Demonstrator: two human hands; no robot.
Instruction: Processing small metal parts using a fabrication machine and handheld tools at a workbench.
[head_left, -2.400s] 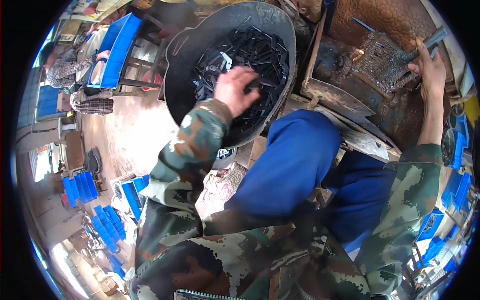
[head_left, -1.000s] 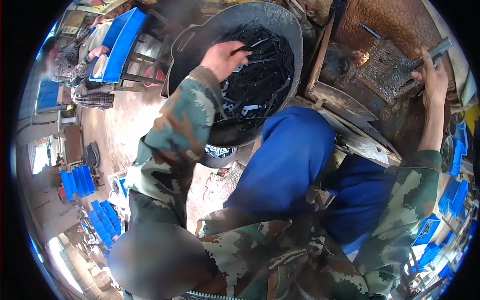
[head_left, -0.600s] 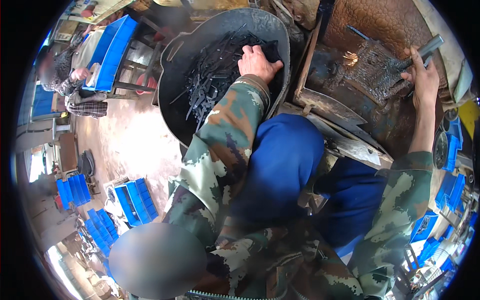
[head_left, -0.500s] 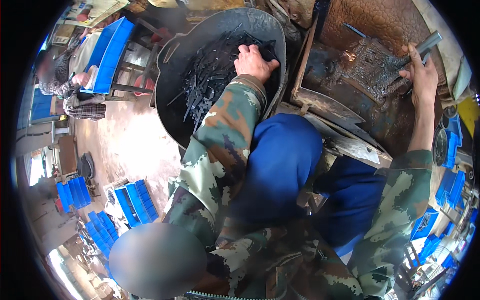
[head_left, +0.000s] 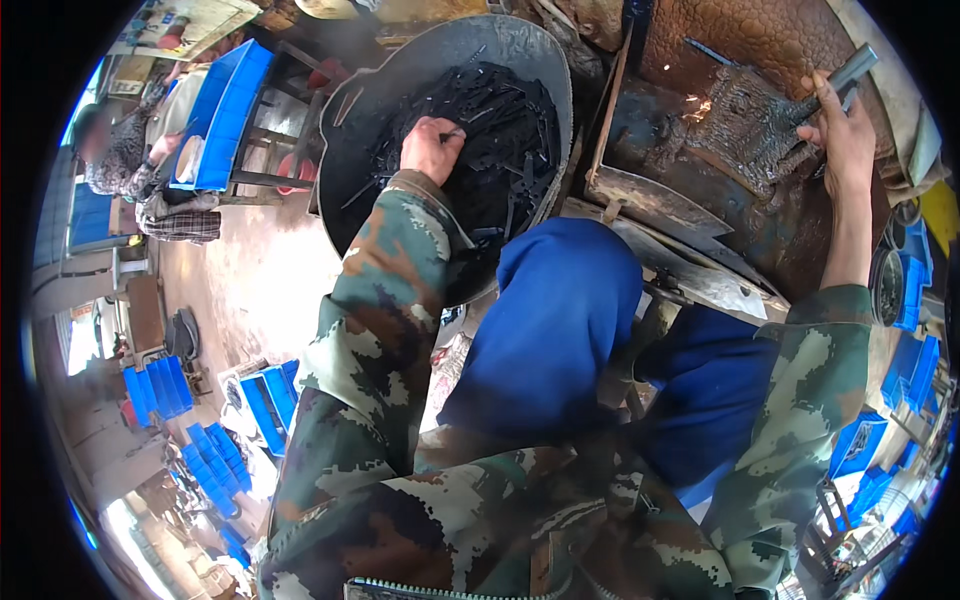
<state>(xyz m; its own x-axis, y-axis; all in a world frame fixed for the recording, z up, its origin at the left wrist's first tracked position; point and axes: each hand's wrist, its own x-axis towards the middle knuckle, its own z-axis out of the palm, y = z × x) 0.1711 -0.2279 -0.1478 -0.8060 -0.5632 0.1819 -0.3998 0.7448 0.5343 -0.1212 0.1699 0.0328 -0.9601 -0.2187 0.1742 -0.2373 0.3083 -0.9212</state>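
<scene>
Thin, flat, dark strips (head_left: 515, 110) lie in a loose, crisscrossed heap inside the black tub (head_left: 420, 60); a grey metal bar (head_left: 853, 70) slants, well apart, to the tub's right.

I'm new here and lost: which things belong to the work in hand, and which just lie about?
In use:
left hand, among black flat parts in the dark tub
right hand, gripping the grey bar
grime-crusted block, sparks at its edge

Seemingly just lying about:
blue plastic bins, lower left
red container, upper left
</scene>
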